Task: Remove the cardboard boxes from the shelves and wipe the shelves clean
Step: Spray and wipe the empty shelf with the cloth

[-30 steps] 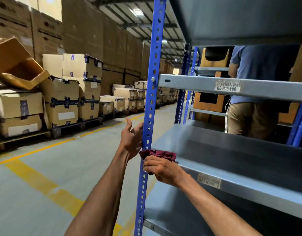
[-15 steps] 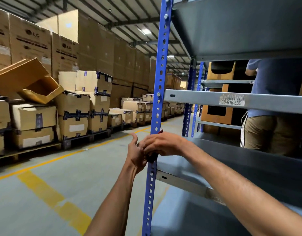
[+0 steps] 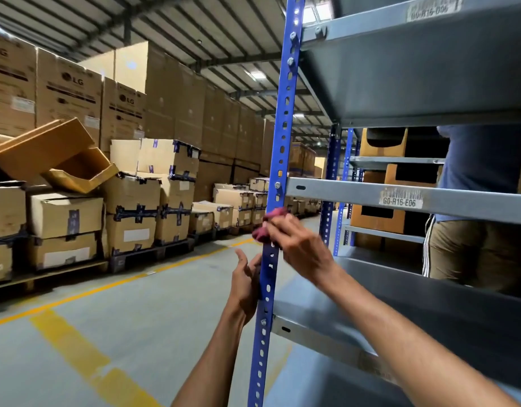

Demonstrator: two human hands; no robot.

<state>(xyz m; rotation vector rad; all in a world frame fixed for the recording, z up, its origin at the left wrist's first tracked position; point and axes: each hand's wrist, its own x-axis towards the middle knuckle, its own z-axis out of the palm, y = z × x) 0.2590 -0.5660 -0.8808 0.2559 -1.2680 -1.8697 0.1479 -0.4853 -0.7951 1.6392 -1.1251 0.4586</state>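
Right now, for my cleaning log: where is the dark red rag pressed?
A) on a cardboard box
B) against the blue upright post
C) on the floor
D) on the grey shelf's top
B: the right hand holds the rag against the blue post, just below the labelled shelf beam.

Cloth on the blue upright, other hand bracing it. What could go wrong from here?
1. The right hand rubs the red cloth over the perforated blue upright; cloth or fingertips could snag on the slots or the bolt heads.
2. The left hand rests on the same post just below, so a downward stroke may hit it.
3. Another person stands behind the shelves; pushing the rack could jolt them.
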